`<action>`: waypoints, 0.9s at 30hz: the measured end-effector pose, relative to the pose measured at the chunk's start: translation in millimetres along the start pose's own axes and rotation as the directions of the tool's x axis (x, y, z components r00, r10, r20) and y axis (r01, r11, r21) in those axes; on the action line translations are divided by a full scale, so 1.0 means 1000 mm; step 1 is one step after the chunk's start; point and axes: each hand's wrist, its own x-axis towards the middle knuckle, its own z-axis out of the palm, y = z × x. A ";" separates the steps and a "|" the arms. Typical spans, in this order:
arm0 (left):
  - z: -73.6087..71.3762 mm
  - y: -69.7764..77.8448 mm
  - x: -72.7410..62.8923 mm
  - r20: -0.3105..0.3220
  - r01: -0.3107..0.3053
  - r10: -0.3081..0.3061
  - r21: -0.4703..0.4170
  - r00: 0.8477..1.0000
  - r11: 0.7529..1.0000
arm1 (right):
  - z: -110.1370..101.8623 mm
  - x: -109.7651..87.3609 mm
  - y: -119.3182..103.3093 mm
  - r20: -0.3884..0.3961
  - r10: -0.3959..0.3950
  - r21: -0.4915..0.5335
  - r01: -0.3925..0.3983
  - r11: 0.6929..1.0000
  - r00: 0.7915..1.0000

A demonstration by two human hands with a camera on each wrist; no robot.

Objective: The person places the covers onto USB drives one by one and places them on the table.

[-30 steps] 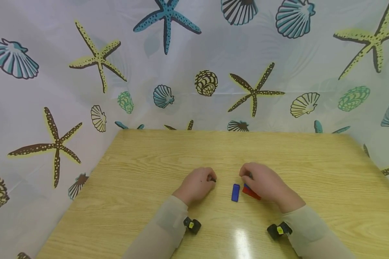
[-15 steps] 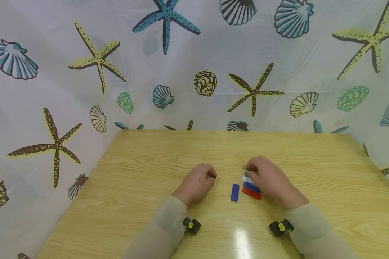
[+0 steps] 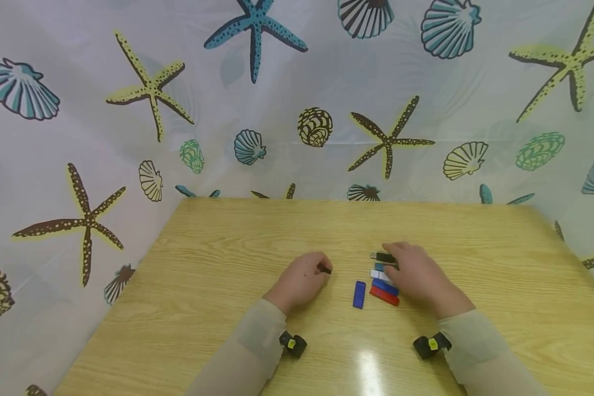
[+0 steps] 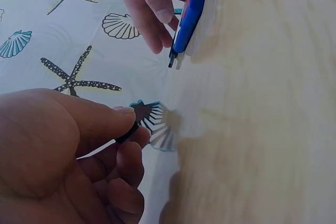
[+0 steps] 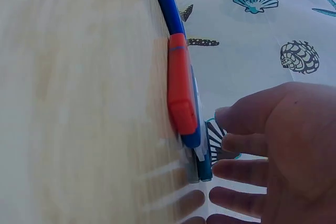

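My left hand (image 3: 301, 280) pinches a small black piece (image 4: 127, 134), like a USB stick's cap, between thumb and forefinger above the table. My right hand (image 3: 416, 275) has its fingers loosely extended beside a group of USB sticks. The black USB stick (image 3: 386, 257), its metal plug pointing left, lies farthest back, partly hidden by the right fingers. In front of it come a teal stick (image 3: 379, 267), a white stick (image 3: 376, 274), a blue stick (image 3: 385, 286) and a red stick (image 3: 384, 296). A separate dark blue stick (image 3: 359, 295) lies lengthwise to their left.
The wooden table (image 3: 237, 236) extends around both hands. Behind and beside it hangs a white curtain (image 3: 287, 165) printed with shells and starfish. Black wrist cameras sit on both sleeves.
My right hand has set down the black USB stick at the back of the group and loosened its fingers, drawing slightly right. The left hand has stayed nearly still with its small black piece.
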 end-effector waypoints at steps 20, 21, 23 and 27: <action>0.001 0.002 -0.001 0.019 0.002 -0.001 -0.028 1.000 1.000 | -0.002 0.012 0.004 0.005 0.031 -0.055 -0.031 0.998 1.000; 0.001 0.002 -0.001 0.018 -0.001 0.002 -0.030 1.000 1.000 | -0.002 0.012 0.004 0.008 0.037 -0.050 -0.036 0.998 0.999; 0.002 0.001 -0.001 0.015 -0.010 0.010 -0.030 1.000 0.999 | -0.002 0.012 0.004 0.011 0.041 -0.038 -0.040 0.998 0.999; 0.003 0.000 -0.001 0.004 -0.023 0.023 -0.024 1.000 0.999 | -0.003 0.011 0.004 0.008 0.039 -0.007 -0.039 0.999 0.999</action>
